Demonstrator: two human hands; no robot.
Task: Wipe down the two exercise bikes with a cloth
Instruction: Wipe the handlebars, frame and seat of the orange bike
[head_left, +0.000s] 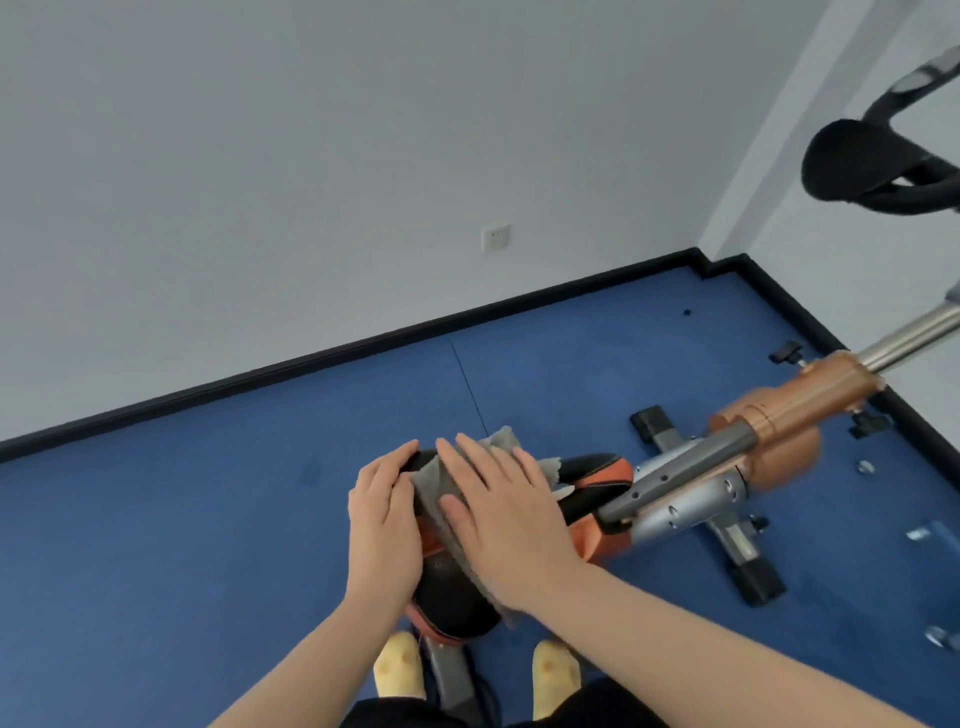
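Yellow slippers (399, 670) plant on the blue floor (182, 545) at the near edge, straddling the orange bike (779, 421), whose long axis runs from the near saddle away to the far right, handlebars (878, 166) high in that corner. Black-and-orange saddle (457, 597) sits centre frame. Right hand (511, 525) presses the grey cloth (441, 493) flat on it, fingers straight and spread. Left hand (384, 525) steadies the saddle's left edge, fingers curled over it.
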